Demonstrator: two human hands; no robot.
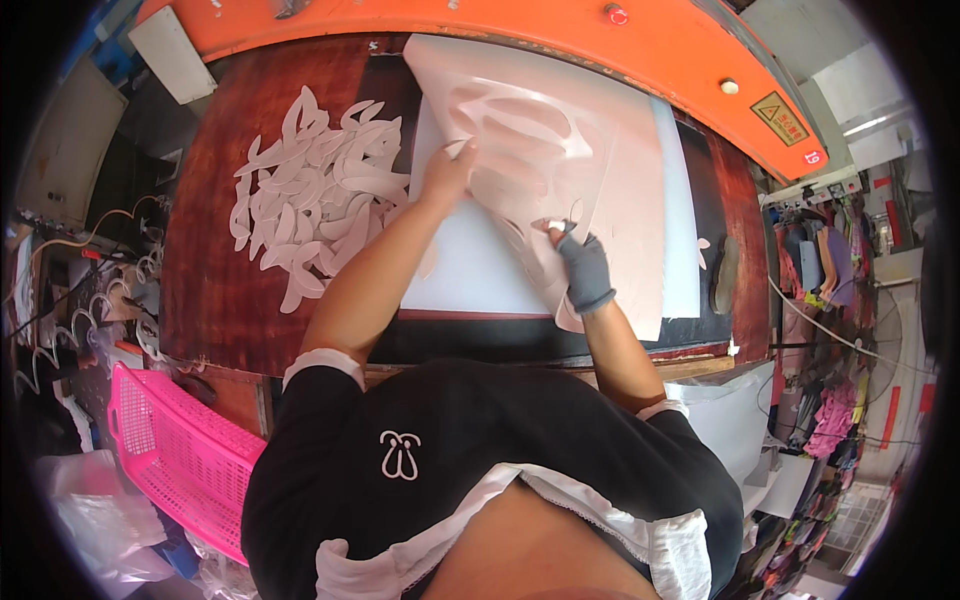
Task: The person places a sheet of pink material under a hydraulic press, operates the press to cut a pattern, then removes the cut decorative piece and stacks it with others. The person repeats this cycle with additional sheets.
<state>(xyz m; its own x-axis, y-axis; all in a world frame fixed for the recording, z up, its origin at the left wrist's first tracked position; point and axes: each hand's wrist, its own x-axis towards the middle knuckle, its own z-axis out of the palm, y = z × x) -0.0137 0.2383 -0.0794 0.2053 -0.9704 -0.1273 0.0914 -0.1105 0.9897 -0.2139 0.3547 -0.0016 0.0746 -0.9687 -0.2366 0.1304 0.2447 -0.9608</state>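
A thin pale pink sheet (585, 185) with long curved cut-outs lies bent and partly lifted in front of me. My left hand (447, 182) is closed on its left edge, thumb on top. In a grey fingerless glove, my right hand (585, 268) pinches the sheet's torn-looking near part. Beneath it are a flat pink layer (640, 250) and a white board (450, 275). Left of my left hand is a loose pile of pale crescent-shaped pieces (345, 175). Whether more pieces lie under the raised sheet is hidden.
An orange machine beam (450, 22) with a red button spans the far side. On the right of the dark red table (205, 230) lies a dark elongated object (724, 275). A pink plastic basket (180, 440) stands lower left; colourful hanging pieces (825, 260) fill the right side.
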